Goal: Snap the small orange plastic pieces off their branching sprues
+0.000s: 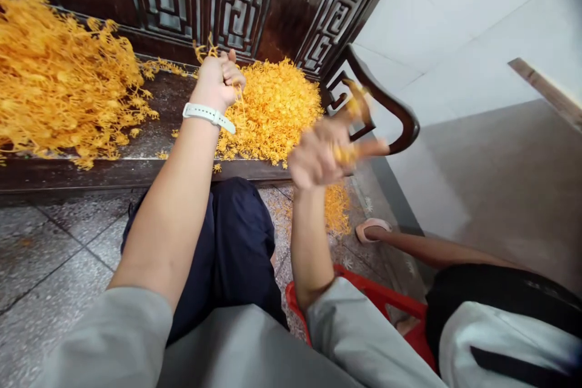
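My left hand [219, 77] is raised over the dark wooden bench [136, 163], closed on a thin strand of yellow plastic pieces [207, 48] that sticks out above the fist. A white band [208, 115] circles that wrist. My right hand [325, 154], blurred by motion, grips small yellow pieces [346, 154] near the bench's curved armrest [391, 109]. A heap of loose small yellow pieces [273, 109] lies on the seat just behind both hands. A larger tangled mound of yellow strands [59, 85] covers the bench's left end.
Carved dark wood panels [236, 0] form the bench back. More yellow pieces [337, 209] lie on the speckled floor under my right hand. A red plastic stool [386, 300] sits by my right elbow. Another person's leg and pink sandal [371, 229] are at the right.
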Demonstrator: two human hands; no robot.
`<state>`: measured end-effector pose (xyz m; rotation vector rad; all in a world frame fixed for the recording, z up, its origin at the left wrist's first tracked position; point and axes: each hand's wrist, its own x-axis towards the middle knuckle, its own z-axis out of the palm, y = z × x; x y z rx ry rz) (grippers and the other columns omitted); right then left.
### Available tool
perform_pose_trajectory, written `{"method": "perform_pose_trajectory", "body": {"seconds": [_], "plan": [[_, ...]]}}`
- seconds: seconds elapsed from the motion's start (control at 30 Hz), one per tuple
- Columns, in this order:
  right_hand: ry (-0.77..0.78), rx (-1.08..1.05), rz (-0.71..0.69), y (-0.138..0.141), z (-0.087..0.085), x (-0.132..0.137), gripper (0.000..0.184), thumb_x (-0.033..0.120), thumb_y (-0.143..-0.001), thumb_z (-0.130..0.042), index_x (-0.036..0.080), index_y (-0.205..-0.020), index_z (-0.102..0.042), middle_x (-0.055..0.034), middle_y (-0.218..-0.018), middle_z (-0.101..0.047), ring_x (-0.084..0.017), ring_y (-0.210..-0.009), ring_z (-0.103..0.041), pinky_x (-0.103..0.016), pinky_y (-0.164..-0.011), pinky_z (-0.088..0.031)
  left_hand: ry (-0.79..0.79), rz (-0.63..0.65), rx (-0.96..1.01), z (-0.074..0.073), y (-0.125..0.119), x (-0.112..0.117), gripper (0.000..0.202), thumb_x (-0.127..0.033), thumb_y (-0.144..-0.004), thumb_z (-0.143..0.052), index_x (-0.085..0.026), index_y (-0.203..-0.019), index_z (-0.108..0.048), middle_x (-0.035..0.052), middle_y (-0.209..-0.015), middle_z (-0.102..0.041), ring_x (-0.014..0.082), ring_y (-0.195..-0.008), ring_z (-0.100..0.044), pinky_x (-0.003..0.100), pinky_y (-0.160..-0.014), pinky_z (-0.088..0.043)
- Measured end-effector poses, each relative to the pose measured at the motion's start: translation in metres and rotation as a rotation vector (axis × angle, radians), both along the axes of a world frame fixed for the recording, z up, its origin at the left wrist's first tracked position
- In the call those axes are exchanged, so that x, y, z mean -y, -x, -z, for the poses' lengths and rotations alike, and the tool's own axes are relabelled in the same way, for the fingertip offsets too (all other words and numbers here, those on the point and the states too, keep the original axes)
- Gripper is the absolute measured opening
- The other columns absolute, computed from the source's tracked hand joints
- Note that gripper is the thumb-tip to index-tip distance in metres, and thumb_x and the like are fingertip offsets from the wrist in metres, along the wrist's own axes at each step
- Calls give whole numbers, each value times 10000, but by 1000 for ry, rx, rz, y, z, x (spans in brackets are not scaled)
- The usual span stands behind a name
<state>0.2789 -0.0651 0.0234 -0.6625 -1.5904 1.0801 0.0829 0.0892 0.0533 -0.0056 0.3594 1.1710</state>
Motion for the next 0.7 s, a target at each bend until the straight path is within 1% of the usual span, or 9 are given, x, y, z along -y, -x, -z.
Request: {"method": "perform_pose_trajectory", "body": {"seconds": [0.07,0.1,0.17,0.2,0.27,0.33,0.4,0.53,0.7], "plan": [[96,-92,110,3,16,-48,826,857,-982,-226,208,-1229,-672,-100,-932,-677,-204,-803,-666,-364,-701,-579,-17,14,34,-3,-6,7,352,-243,-1168,-373,-227,-840,-503,-102,-414,-248,70,-325,-212,186,-326,-185],[263,-184,271,9,25,-66,876,904,-940,-225,190,-1221,-649,-112,-954,-669,-221,-834,-679,-385,-715,-587,-19,13,44,-3,-9,8,339,-248,-1162,-387,-225,-847,-509,-103,-419,-249,70,-308,-217,182,-314,-183],[483,-231,433,28,41,-85,881,923,-918,-238,181,-1223,-604,-136,-1037,-669,-233,-891,-693,-407,-754,-597,-9,13,50,-1,-14,7,296,-233,-1141,-414,-223,-873,-539,-102,-422,-255,75,-285,-225,184,-299,-186],[540,-232,443,39,46,-85,840,913,-922,-276,192,-1211,-595,-135,-1067,-672,-228,-900,-693,-403,-764,-596,1,5,42,1,-17,6,264,-222,-1124,-433,-226,-893,-560,-100,-417,-258,80,-279,-223,193,-294,-185],[505,-174,355,61,52,-76,705,858,-943,-398,223,-1183,-588,-107,-1082,-678,-205,-885,-676,-375,-756,-587,21,-18,9,7,-24,0,183,-210,-1074,-490,-250,-935,-602,-96,-404,-269,99,-276,-217,223,-289,-179],[417,-132,303,77,51,-60,568,785,-931,-561,241,-1095,-586,-47,-974,-654,-161,-792,-626,-309,-691,-555,24,-35,-30,13,-30,-7,118,-215,-1027,-555,-270,-946,-620,-92,-401,-286,105,-280,-221,234,-294,-181],[401,-148,296,86,47,-48,483,703,-911,-677,238,-964,-560,20,-796,-561,-106,-635,-510,-231,-570,-459,19,-40,-62,18,-33,-14,118,-219,-1015,-581,-268,-910,-604,-90,-408,-301,97,-284,-226,229,-305,-188],[593,-273,166,87,43,-36,442,582,-937,-718,238,-830,-462,115,-609,-318,-49,-471,-212,-176,-441,-188,92,-91,-105,25,-29,-24,262,-212,-1065,-521,-244,-805,-510,-94,-423,-283,78,-280,-211,234,-327,-171],[782,-380,161,93,42,-18,405,501,-954,-708,230,-829,-436,142,-579,-267,-32,-458,-132,-154,-426,-122,247,-190,-114,32,-24,-27,356,-177,-1102,-448,-219,-754,-388,-106,-442,-233,47,-286,-177,209,-344,-150]]}}
